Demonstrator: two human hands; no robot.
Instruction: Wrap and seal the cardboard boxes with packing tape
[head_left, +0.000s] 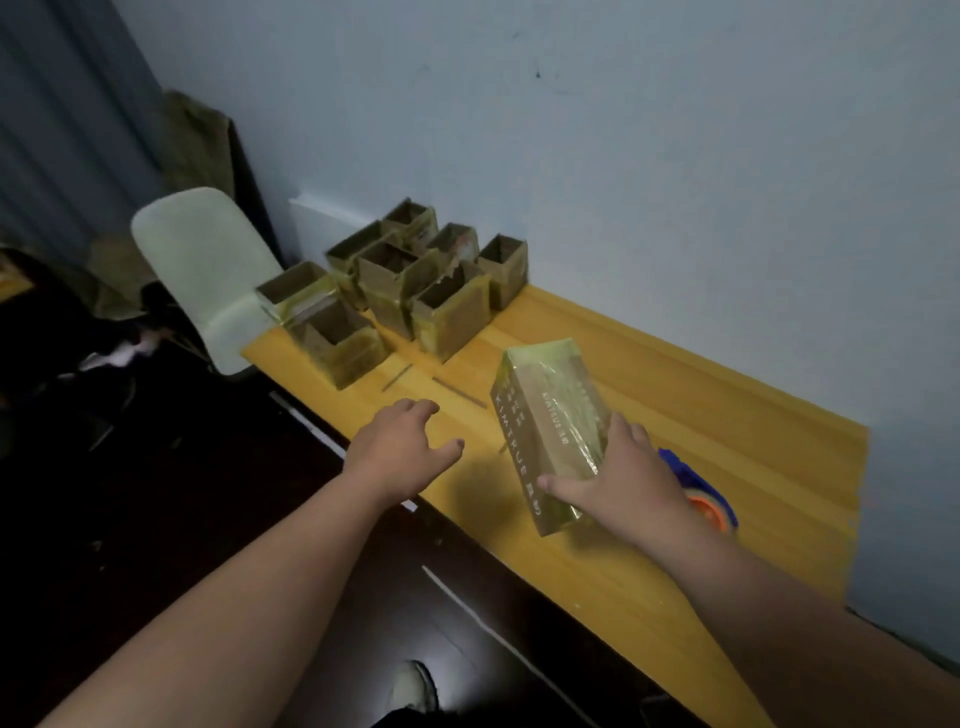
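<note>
A closed cardboard box (545, 421), wrapped in shiny clear tape with printed letters on its side, stands tilted on the yellow wooden table (727, 405). My right hand (623, 478) grips its near end, thumb along the lettered side and fingers over the top. My left hand (405, 447) hovers over the table's front edge to the left of the box, fingers relaxed and holding nothing. A blue and orange tape dispenser (706, 499) lies on the table just behind my right hand, partly hidden by it.
Several open, partly taped cardboard boxes (395, 291) cluster at the table's far left end against the wall. A pale chair (202, 270) stands beyond that end. The table's front edge drops to a dark floor. The wall runs along the table's right side.
</note>
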